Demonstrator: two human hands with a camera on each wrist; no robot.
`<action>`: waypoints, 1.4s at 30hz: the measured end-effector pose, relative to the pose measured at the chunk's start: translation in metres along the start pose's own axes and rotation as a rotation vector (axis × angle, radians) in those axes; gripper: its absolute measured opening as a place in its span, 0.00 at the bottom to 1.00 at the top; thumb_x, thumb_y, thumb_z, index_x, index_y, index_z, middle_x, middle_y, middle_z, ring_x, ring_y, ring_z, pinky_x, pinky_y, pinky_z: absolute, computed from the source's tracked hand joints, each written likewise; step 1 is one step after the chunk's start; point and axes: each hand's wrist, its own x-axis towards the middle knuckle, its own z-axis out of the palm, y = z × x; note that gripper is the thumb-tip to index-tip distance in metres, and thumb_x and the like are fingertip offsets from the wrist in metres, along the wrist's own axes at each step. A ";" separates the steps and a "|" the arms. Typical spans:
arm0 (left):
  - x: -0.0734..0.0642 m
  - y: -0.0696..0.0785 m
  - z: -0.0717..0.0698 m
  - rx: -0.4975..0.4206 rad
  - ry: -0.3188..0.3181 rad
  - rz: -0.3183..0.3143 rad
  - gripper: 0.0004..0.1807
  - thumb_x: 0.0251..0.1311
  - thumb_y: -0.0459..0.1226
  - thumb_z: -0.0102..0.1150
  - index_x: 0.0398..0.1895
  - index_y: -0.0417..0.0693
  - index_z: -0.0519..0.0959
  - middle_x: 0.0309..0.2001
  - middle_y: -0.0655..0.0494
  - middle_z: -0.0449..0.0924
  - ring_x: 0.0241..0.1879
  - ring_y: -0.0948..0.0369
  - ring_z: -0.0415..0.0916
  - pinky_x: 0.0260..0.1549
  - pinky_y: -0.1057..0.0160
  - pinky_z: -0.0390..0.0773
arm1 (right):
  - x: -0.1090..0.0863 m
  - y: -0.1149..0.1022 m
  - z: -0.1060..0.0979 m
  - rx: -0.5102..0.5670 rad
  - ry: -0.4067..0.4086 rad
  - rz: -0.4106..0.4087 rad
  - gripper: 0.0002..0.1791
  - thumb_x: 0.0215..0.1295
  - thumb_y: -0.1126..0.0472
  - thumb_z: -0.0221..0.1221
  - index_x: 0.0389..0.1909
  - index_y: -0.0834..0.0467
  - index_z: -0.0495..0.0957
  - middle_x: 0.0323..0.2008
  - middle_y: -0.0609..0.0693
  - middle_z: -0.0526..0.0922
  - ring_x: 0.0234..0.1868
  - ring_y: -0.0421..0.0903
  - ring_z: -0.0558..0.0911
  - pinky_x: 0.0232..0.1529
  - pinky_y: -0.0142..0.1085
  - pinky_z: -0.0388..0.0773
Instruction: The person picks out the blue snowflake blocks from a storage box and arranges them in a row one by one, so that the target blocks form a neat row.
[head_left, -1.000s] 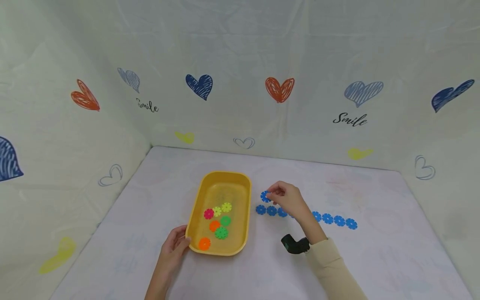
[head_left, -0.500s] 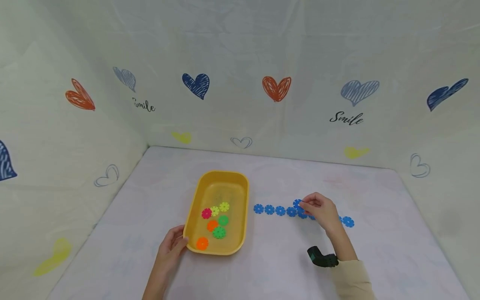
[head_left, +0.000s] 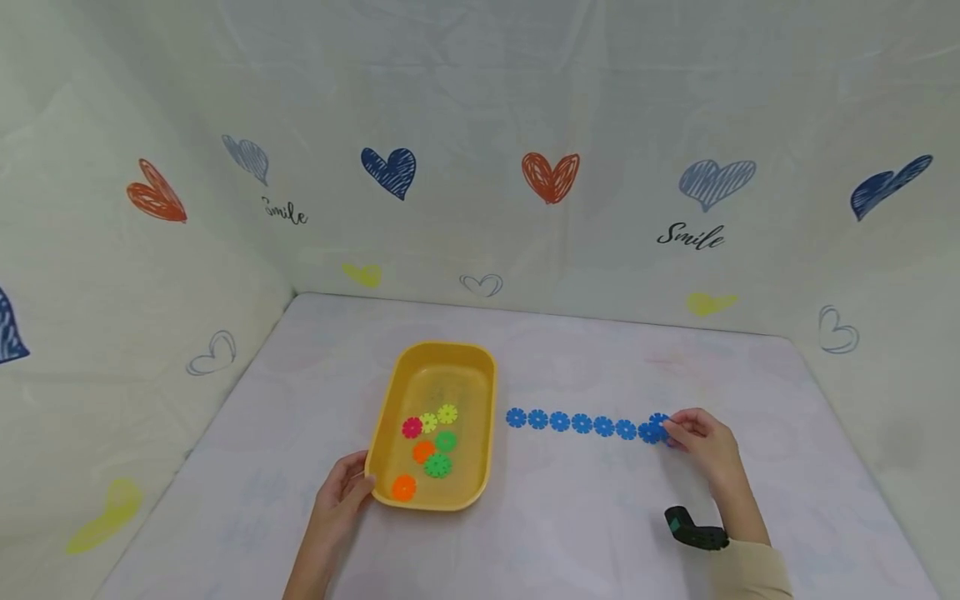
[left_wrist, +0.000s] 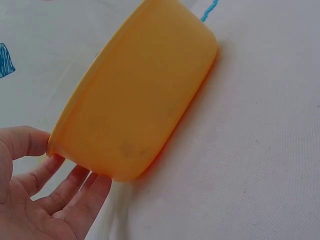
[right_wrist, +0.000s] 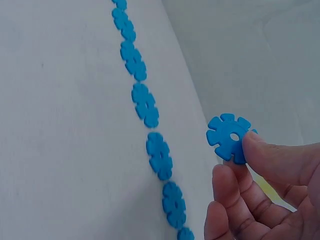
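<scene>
A blue notched plastic disc (right_wrist: 231, 136) is pinched between thumb and fingers of my right hand (head_left: 703, 442), raised above the right end of a row of blue discs (head_left: 581, 423). In the right wrist view that row (right_wrist: 145, 105) runs down the table, each disc lying flat. My left hand (head_left: 342, 492) grips the near left corner of a yellow tray (head_left: 491, 417). The left wrist view has the thumb over the rim of the tray (left_wrist: 145, 95) and the fingers under its side. The row's far right end is hidden behind my right hand.
Inside the tray lie loose discs: a red one (head_left: 412, 427), yellow ones (head_left: 447, 413), green ones (head_left: 438, 465) and orange ones (head_left: 403, 487). A white table (head_left: 570, 525) holds everything, with a patterned curtain (head_left: 465, 217) behind. A black wrist device (head_left: 697, 532) sits at my right wrist.
My right hand has carried the blue disc rightward along the row, from above its left end to its right end. My left hand stays on the tray; the view has shifted slightly.
</scene>
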 end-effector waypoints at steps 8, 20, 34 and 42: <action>-0.001 0.000 0.000 -0.002 0.002 -0.002 0.24 0.65 0.35 0.47 0.63 0.39 0.61 0.63 0.38 0.64 0.58 0.51 0.67 0.47 0.73 0.76 | 0.007 0.031 -0.022 -0.018 0.017 0.123 0.27 0.64 0.48 0.55 0.51 0.67 0.68 0.27 0.42 0.78 0.26 0.30 0.74 0.27 0.22 0.74; -0.001 -0.002 -0.001 -0.014 -0.003 0.011 0.24 0.66 0.35 0.48 0.63 0.39 0.61 0.62 0.38 0.64 0.57 0.53 0.68 0.47 0.75 0.76 | 0.018 0.062 -0.049 -0.039 0.059 0.294 0.31 0.65 0.45 0.52 0.55 0.69 0.67 0.29 0.45 0.77 0.33 0.40 0.71 0.33 0.30 0.68; -0.002 -0.002 -0.002 -0.023 0.002 0.013 0.23 0.65 0.33 0.48 0.63 0.38 0.61 0.62 0.38 0.64 0.57 0.52 0.67 0.46 0.76 0.76 | 0.025 0.067 -0.046 -0.160 0.063 0.272 0.28 0.65 0.50 0.53 0.51 0.72 0.69 0.43 0.68 0.74 0.44 0.58 0.70 0.39 0.43 0.70; -0.003 0.000 0.000 -0.022 0.009 0.015 0.23 0.65 0.33 0.47 0.63 0.39 0.62 0.62 0.38 0.65 0.59 0.50 0.66 0.47 0.75 0.76 | 0.028 0.064 -0.043 -0.228 0.057 0.247 0.24 0.67 0.55 0.51 0.50 0.74 0.68 0.44 0.71 0.72 0.45 0.62 0.69 0.42 0.50 0.71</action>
